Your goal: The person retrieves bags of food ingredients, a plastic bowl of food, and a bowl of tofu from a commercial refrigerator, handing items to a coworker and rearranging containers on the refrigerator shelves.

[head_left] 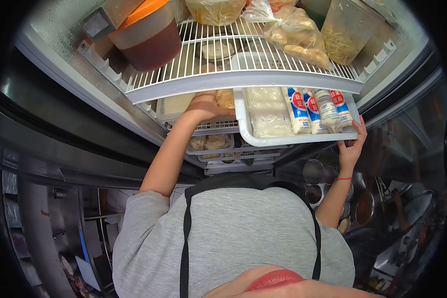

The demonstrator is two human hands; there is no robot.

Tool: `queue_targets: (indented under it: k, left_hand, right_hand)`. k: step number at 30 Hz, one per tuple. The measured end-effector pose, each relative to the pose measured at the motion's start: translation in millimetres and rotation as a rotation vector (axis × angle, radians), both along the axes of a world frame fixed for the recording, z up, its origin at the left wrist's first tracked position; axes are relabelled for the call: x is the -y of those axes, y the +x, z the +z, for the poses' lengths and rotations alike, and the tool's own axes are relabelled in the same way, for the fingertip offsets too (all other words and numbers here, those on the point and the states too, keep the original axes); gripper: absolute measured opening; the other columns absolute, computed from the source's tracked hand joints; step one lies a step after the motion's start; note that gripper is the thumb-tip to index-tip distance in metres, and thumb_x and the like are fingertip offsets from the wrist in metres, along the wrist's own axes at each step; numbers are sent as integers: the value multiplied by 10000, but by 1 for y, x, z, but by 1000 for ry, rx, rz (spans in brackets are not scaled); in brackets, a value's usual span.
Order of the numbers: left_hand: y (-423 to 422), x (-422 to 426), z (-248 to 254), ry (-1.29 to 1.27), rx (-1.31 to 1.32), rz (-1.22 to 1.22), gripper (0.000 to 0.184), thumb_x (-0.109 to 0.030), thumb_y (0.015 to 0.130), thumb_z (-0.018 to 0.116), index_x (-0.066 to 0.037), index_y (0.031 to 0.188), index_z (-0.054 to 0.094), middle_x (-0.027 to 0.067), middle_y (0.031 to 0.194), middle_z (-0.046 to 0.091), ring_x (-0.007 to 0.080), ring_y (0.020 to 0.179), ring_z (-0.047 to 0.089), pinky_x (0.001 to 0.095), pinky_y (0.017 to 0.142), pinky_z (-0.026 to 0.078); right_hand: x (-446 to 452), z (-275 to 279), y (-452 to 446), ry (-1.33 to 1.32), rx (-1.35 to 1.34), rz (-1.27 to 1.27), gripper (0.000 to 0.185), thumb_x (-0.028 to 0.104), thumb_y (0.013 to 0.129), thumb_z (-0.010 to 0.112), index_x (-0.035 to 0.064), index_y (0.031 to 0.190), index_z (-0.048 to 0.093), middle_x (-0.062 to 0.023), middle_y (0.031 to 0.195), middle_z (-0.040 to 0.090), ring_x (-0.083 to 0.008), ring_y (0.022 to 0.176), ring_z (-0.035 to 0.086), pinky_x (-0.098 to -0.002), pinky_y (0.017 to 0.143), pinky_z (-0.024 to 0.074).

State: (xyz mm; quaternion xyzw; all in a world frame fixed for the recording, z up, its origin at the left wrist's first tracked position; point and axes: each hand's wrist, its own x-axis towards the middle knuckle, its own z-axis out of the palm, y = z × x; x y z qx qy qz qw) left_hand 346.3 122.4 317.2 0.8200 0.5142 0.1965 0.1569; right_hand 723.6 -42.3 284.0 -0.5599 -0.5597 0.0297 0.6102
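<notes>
A white tray juts from under the wire shelf of a fridge, holding clear-wrapped white blocks and several white, blue and red tubes. At its front right corner, my right hand grips the rim, fingers at the side and thumb below. My left hand reaches under the shelf left of the tray, closed around a tan package; the shelf edge partly hides its fingertips.
The wire shelf above carries an orange-lidded tub, a bag of tan pieces and a clear container. Lower trays hold bagged food. Fridge doors flank both sides. Another person's arm shows at right.
</notes>
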Motion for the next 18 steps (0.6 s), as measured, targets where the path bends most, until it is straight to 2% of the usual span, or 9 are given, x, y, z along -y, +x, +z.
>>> queue_targets:
  k: [2,3,5,7,9,11,13,15,18]
  left_hand:
    - [8,4,14,-201,54,23,707,-382,662,786,66,1151,543,232,1090,602,332,1052,571,352,891,462]
    - [5,2,1,-204,53,22,707,-382,662,786,66,1151,543,232,1090,602,332,1052,571,352,891,462]
    - [-12,-2,-31,-53,437,184,540,-311,704,753,30,1086,583,217,1029,629,310,1035,589,370,892,460]
    - [-37,17,-31,-239,890,96,379,-209,758,693,27,1035,588,172,1034,618,287,1034,582,392,869,470]
    - [-56,50,2,-249,950,-95,294,-211,769,665,2,952,579,142,1097,583,263,1078,556,394,875,465]
    - [-98,56,22,-105,615,-409,270,-247,775,662,-38,890,534,140,1164,540,257,1122,524,394,909,448]
    - [-111,73,48,-293,829,-461,340,-336,774,686,-75,862,487,161,1159,531,274,1139,504,414,945,423]
    - [-109,77,72,-202,1028,-540,402,-411,768,696,-86,871,482,177,1158,520,307,1129,504,443,953,416]
    - [-70,69,120,33,1196,-364,490,-432,879,518,1,1109,506,196,1216,509,294,1091,547,429,939,453]
  right_hand:
    - [0,-1,1,29,6,7,669,313,685,805,108,1231,478,-124,1417,301,-282,1277,382,-396,1011,403]
    - [0,-1,1,26,5,7,669,313,685,805,108,1231,478,-124,1417,301,-282,1277,382,-396,1011,403]
    - [0,0,0,13,12,-7,667,323,686,803,108,1229,481,-127,1416,301,-282,1277,381,-397,1013,399]
    - [0,1,0,12,7,-5,665,321,686,803,108,1229,482,-127,1416,301,-282,1278,381,-397,1016,396]
    - [2,2,-1,8,0,-3,664,320,686,803,107,1228,483,-128,1415,302,-282,1278,380,-398,1019,393]
    - [2,4,-1,5,29,-4,663,316,688,803,105,1228,483,-126,1416,300,-281,1278,380,-395,1021,392]
    - [1,2,-1,10,25,-7,664,314,688,803,102,1229,482,-126,1416,299,-280,1277,381,-393,1020,393]
    - [2,1,-2,12,21,-10,665,312,688,803,99,1229,481,-125,1417,298,-279,1277,381,-391,1020,393]
    - [2,1,-4,15,12,-22,669,305,686,806,93,1230,480,-125,1417,295,-276,1276,381,-394,1023,392]
